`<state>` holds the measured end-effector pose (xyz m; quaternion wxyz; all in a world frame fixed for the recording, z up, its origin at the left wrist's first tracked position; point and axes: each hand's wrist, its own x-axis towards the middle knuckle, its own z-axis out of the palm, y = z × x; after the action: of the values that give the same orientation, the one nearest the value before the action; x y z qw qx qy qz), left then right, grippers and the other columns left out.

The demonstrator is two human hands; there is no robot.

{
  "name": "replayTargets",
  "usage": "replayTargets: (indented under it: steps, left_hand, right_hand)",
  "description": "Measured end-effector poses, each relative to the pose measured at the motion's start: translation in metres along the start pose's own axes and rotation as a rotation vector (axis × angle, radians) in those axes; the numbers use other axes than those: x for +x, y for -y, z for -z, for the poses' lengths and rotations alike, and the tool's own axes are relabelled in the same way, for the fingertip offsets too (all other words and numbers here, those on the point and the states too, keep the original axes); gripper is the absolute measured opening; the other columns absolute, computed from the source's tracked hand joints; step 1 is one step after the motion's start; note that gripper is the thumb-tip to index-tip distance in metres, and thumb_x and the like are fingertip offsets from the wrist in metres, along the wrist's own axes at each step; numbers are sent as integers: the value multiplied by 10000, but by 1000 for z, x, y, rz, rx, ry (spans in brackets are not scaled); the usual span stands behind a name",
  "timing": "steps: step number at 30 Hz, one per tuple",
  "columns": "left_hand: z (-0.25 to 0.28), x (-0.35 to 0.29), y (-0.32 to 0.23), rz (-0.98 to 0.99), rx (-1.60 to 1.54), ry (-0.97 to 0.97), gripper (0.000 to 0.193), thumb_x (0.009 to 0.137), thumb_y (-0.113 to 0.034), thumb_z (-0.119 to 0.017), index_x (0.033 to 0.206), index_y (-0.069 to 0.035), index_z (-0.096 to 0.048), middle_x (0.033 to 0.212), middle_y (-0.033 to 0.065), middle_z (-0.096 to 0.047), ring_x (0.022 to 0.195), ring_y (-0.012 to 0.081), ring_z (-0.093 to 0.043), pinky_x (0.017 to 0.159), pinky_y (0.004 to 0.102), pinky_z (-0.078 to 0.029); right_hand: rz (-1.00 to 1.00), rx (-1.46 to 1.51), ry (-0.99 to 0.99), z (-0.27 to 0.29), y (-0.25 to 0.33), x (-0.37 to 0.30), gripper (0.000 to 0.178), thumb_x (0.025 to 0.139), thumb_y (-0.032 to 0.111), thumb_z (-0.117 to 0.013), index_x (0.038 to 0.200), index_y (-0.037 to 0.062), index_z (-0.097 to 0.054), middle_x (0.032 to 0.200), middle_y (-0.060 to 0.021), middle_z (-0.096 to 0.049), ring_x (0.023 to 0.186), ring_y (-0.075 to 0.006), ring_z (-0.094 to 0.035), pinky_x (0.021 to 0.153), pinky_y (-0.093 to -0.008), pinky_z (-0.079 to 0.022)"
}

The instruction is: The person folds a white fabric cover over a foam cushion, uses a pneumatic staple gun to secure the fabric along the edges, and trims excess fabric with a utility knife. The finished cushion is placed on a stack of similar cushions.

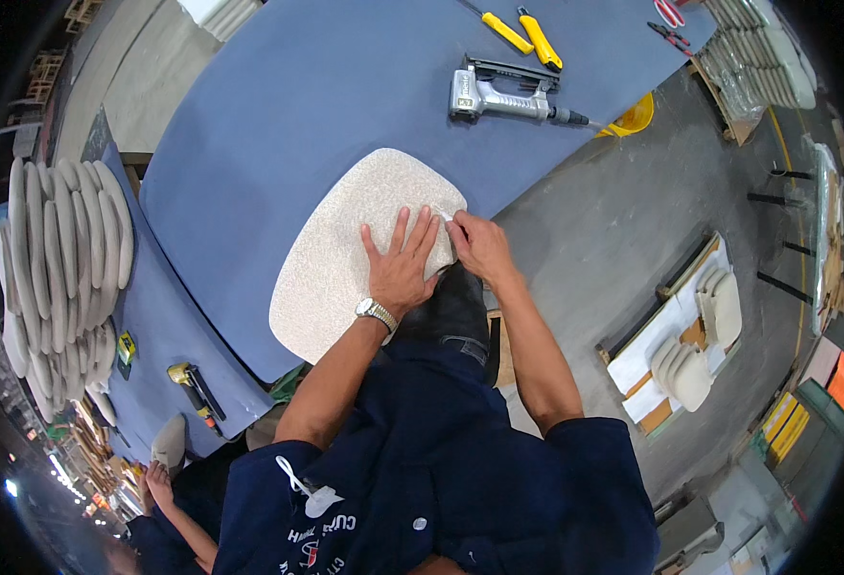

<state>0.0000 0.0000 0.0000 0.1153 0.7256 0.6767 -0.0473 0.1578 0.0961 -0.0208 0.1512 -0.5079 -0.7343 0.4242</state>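
Observation:
A light beige upholstered seat pad (331,254) with rounded corners lies at the near edge of the blue-covered table (240,125). Spread flat on its fabric, my left hand (403,264) presses near the right side, fingers stretched out, a metal watch on the wrist. My right hand (479,247) is closed at the pad's right corner, its fingers pinching the fabric edge there. Beyond the pad rests a silver staple gun (503,99) with its hose attached. Two yellow-handled tools (540,40) lie farther back.
Stacked grey pads (62,249) stand on a second blue table at left, near a yellow-black tool (195,393) and a tape measure (127,350). A co-worker's hand (158,484) holds a pad at lower left. A pallet with pads (681,374) sits on the floor at right.

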Motion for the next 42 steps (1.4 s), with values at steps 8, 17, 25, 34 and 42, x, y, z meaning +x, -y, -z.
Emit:
replayTargets:
  steps: [8, 17, 25, 34, 42]
  left_hand:
    - [1, -4, 4, 3, 12, 13, 958, 810, -459, -703, 1620, -223, -248, 1709, -25, -158, 1576, 254, -104, 1117, 795, -13]
    - [9, -6, 1, 4, -15, -47, 970, 813, -506, -697, 1622, -223, -242, 1702, -38, -181, 1572, 218, -120, 1155, 757, -40]
    - [3, -4, 4, 9, -122, -145, 843, 899, -606, -580, 1597, -208, -324, 1685, -13, -245, 1563, 237, -166, 1167, 733, 1]
    - [12, -2, 3, 117, -267, -193, 636, 996, -512, -519, 1535, -183, -441, 1657, 46, -310, 1533, 270, -260, 1208, 646, -79]
    - [-19, -86, 16, 1071, -439, -706, 500, 1012, -233, -560, 1461, -22, -496, 1592, 254, -343, 1461, 418, -347, 1202, 472, -288]
  right_hand:
    - [420, 395, 36, -26, 99, -54, 131, 927, 155, -628, 900, 33, -666, 808, -198, -642, 772, -310, -634, 684, -415, -489]
    - [-323, 495, -139, 20, -47, -132, 316, 921, 174, -704, 704, 48, -511, 645, -6, -519, 548, -102, -468, 506, -284, -392]
    - [-752, 453, -83, 21, -165, -156, 296, 912, 270, -781, 797, 28, -655, 632, -32, -618, 486, -118, -585, 440, -277, -488]
    - [-511, -138, -80, 237, -271, 5, 477, 1037, 395, -523, 1233, -4, -695, 1118, -118, -736, 1081, -232, -649, 945, -366, -472]
    - [-310, 362, 158, 205, -204, 63, 528, 1032, 490, -551, 983, 0, -739, 893, -68, -725, 811, -143, -650, 762, -298, -510]
